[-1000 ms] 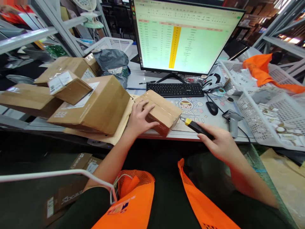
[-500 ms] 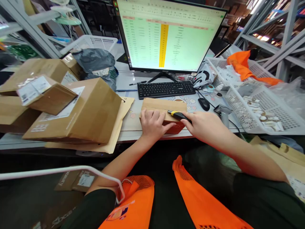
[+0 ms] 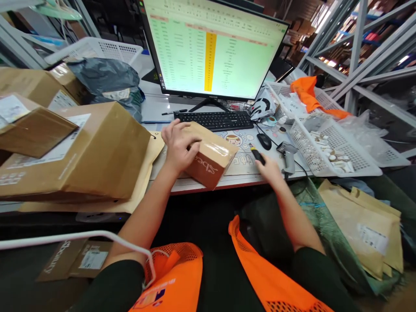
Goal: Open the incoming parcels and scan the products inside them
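Note:
A small cardboard box (image 3: 211, 149) with clear tape over its near end sits tilted at the desk's front edge. My left hand (image 3: 180, 147) grips it from the left, fingers over its top and thumb bent toward the lid. To the right of the box, my right hand (image 3: 270, 170) is closed around a black and yellow utility knife (image 3: 256, 153). The knife points up and away from me, apart from the box. Whether its blade is out is too small to make out.
Behind the box are a keyboard (image 3: 217, 121), a mouse (image 3: 264, 141) and a monitor (image 3: 211, 52). A barcode scanner (image 3: 287, 156) and white baskets (image 3: 360, 151) stand at right. Larger cardboard boxes (image 3: 107, 151) crowd the left. A white bar (image 3: 81, 234) crosses low at left.
The box has turned and tilted, now showing its taped, printed end. My left hand has shifted to its left side. My right hand has drawn the knife off the box to the right.

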`<state>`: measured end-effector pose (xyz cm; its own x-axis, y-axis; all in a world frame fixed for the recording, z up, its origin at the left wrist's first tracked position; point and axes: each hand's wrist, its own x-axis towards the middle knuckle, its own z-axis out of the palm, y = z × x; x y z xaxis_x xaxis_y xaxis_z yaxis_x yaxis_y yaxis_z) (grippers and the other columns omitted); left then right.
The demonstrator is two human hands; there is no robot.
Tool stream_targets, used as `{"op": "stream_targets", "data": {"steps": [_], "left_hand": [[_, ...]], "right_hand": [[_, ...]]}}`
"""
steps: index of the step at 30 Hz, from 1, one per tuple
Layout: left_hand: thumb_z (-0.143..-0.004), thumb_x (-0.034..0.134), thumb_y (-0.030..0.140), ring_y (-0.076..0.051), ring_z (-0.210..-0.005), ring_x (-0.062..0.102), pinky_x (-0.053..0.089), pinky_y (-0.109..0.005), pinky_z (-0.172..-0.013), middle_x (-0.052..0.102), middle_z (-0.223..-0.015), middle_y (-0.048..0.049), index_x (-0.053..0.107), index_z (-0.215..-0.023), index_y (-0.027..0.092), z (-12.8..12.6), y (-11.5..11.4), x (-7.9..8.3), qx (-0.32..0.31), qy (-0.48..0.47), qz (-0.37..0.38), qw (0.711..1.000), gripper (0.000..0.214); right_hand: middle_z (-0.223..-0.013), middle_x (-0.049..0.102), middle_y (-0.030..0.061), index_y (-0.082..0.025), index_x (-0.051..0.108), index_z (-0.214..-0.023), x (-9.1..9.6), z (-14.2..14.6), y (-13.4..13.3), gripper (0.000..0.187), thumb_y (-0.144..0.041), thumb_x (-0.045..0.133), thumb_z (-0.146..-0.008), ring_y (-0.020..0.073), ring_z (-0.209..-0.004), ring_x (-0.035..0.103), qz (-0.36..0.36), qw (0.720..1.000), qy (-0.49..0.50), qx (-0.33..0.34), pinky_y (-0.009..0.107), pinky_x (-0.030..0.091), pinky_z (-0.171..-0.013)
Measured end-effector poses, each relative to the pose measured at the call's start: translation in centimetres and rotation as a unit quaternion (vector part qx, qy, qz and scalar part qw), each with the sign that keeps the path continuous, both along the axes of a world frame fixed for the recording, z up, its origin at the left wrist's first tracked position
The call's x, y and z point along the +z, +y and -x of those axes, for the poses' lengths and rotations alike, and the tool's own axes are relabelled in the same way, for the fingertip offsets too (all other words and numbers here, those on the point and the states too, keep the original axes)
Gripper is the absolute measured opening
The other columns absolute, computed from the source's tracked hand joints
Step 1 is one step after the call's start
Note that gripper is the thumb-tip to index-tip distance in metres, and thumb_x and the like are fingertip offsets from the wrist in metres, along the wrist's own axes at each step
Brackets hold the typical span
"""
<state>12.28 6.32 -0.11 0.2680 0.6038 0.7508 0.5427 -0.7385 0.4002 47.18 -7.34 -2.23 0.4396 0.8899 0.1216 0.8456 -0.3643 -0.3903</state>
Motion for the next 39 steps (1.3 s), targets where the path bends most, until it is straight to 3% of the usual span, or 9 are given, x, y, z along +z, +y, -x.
{"op": "stream_targets", "data": {"steps": [3,5,7,10,15,20,25,31,39], "left_hand": [[-0.101,0.049,0.033,-0.036,-0.155,0.038,0.031,-0.059,-0.128,0.061,-0.148,-0.0145,0.081,-0.113,0.022,-0.4,-2.8,1.2,0.03,-0.005,0.034,0.999,0.036],[-0.101,0.053,0.043,-0.037,-0.156,0.041,0.035,-0.06,-0.128,0.061,-0.15,-0.0162,0.075,-0.128,0.019,-1.3,-5.9,1.5,0.014,0.038,0.05,0.998,0.043],[-0.098,0.06,0.055,-0.043,-0.157,0.041,0.035,-0.064,-0.127,0.057,-0.157,-0.0195,0.068,-0.141,0.015,-2.2,-8.6,1.6,0.002,0.099,0.046,0.994,0.059],[-0.101,0.061,0.051,-0.051,-0.154,0.042,0.037,-0.069,-0.122,0.055,-0.158,-0.026,0.063,-0.147,0.009,-2.8,-10.4,1.2,0.017,0.151,0.002,0.988,0.062],[-0.102,0.062,0.034,-0.054,-0.144,0.054,0.042,-0.07,-0.117,0.065,-0.146,-0.0282,0.063,-0.146,0.005,-2.7,-8.9,-0.4,0.012,0.135,-0.111,0.985,0.053],[-0.1,0.065,0.023,-0.052,-0.136,0.062,0.046,-0.066,-0.113,0.068,-0.141,-0.0287,0.061,-0.146,0.005,-2.8,-8.2,-1.1,0.012,0.149,-0.172,0.974,0.05],[-0.101,0.059,0.018,-0.048,-0.136,0.063,0.047,-0.065,-0.112,0.07,-0.14,-0.0246,0.059,-0.149,0.013,-2.0,-7.8,-0.8,-0.012,0.159,-0.158,0.974,0.048],[-0.1,0.059,0.027,-0.039,-0.122,0.069,0.054,-0.056,-0.106,0.074,-0.116,-0.0171,0.066,-0.116,0.02,-0.1,-6.2,1.1,-0.087,0.126,-0.087,0.984,0.019],[-0.098,0.055,0.048,-0.029,-0.09,0.064,0.053,-0.04,-0.078,0.069,-0.1,-0.0102,0.062,-0.089,0.023,2.0,-3.8,4.9,-0.229,0.179,-0.019,0.957,0.027]], "right_hand": [[-0.147,0.065,0.0253,-0.009,0.067,-0.145,-1.2,3.9,2.8,0.06,-0.048,0.054,-0.101,0.0363,-0.141,0.06,-0.123,0.984,0.051,0.117,0.056,0.046,-0.123],[-0.162,0.055,0.0189,-0.017,0.062,-0.152,-0.4,6.1,3.6,0.06,-0.052,0.051,-0.105,0.0325,-0.153,0.05,-0.2,0.939,0.084,0.267,0.056,0.039,-0.129],[-0.169,0.048,0.0135,-0.023,0.058,-0.157,0.9,7.7,3.9,0.059,-0.054,0.05,-0.107,0.0286,-0.158,0.045,-0.223,0.88,0.117,0.402,0.054,0.039,-0.13],[-0.161,0.058,0.0126,-0.023,0.063,-0.152,2.1,9.0,4.1,0.054,-0.053,0.056,-0.107,0.025,-0.15,0.055,-0.223,0.833,0.149,0.484,0.047,0.045,-0.127],[-0.146,0.071,0.012,-0.021,0.076,-0.132,0.8,9.6,5.7,0.042,-0.049,0.065,-0.104,0.0234,-0.144,0.061,-0.234,0.825,0.148,0.493,0.045,0.047,-0.127],[-0.135,0.076,0.0134,-0.019,0.081,-0.121,-1.2,10.4,6.9,0.03,-0.039,0.07,-0.102,0.0237,-0.136,0.068,-0.237,0.852,0.128,0.448,0.048,0.048,-0.126],[-0.122,0.082,0.0097,-0.022,0.083,-0.109,-1.6,11.9,7.5,0.017,-0.03,0.069,-0.103,0.0224,-0.132,0.07,-0.263,0.858,0.049,0.438,0.044,0.051,-0.119],[-0.093,0.08,0.0086,-0.021,0.071,-0.086,-0.8,12.8,10.1,0.028,-0.037,0.062,-0.107,0.0207,-0.1,0.076,-0.297,0.859,0.033,0.416,0.041,0.057,-0.105],[-0.14,0.071,0.0183,-0.014,0.07,-0.13,0.5,14.7,7.9,0.058,-0.059,0.077,-0.093,0.0249,-0.139,0.063,-0.332,0.794,0.082,0.502,0.042,0.048,-0.125]]}}
